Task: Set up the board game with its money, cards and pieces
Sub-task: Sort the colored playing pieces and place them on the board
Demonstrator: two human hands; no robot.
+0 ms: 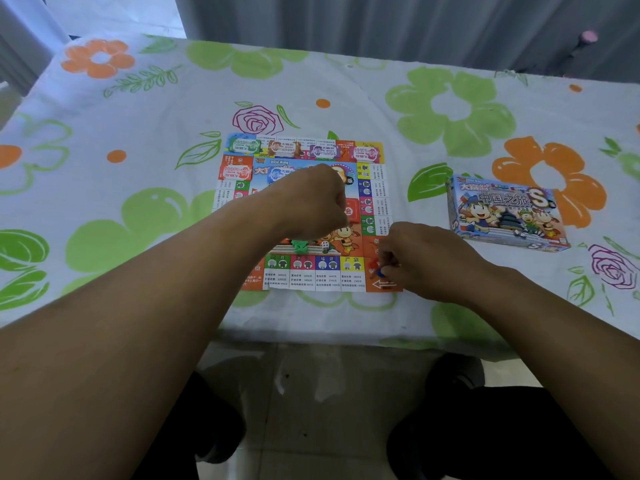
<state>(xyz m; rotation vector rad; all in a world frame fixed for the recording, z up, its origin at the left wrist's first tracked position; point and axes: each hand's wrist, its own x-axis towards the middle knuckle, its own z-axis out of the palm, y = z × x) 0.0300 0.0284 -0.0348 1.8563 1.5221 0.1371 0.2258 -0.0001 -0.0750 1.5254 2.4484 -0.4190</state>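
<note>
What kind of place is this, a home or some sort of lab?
Probably a home, not a lab: a table under a flowered tablecloth, grey curtains behind it, a tiled floor, and a board game spread out beside its box.

Flower-printed tablecloth point(346, 81), grey pleated curtain point(346, 15) behind, pale tiled floor point(311, 375) beneath, soft daylight.

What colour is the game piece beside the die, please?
The piece is green; head view.
</note>
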